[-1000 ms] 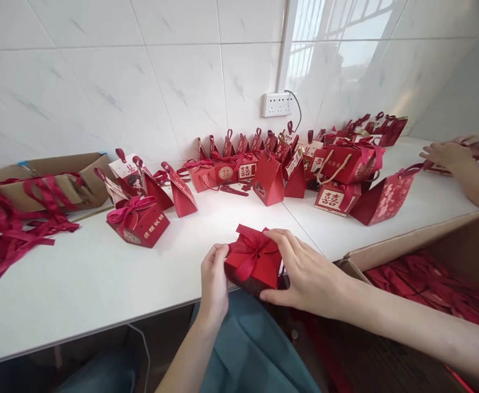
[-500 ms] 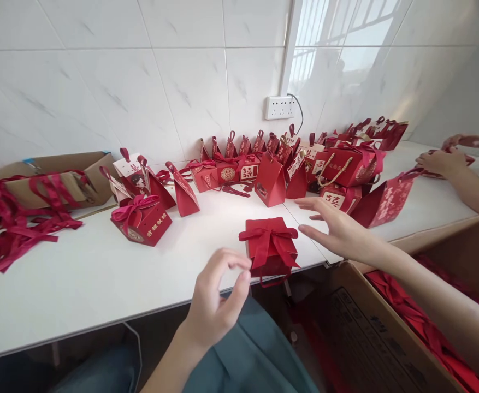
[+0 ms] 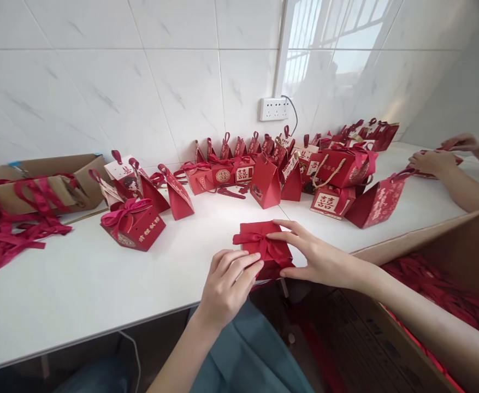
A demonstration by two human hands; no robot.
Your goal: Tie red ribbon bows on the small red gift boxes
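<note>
A small red gift box [image 3: 250, 228] sits at the table's front edge, tied with a red ribbon bow [image 3: 259, 238] on top. My left hand [image 3: 228, 284] rests on its near left side, fingers close together and curled over the ribbon; the thumb's grip is mostly hidden. From the right, my right hand [image 3: 319, 259] spans the box, with its fingers over the right loop of the bow and its thumb low on the right side. Both hands touch the box.
Many red gift boxes [image 3: 223, 177] stand along the tiled wall. A bowed box [image 3: 141, 229] sits to the left, beside a carton draped with ribbons [image 3: 38, 191]. At right is a large cardboard box [image 3: 448, 229] holding red pieces; beyond it, another person's hands [image 3: 436, 162] handle a red item.
Both my hands have come in from either side and now touch the bowed gift box; before, they hovered apart from it. The view has shifted slightly.
</note>
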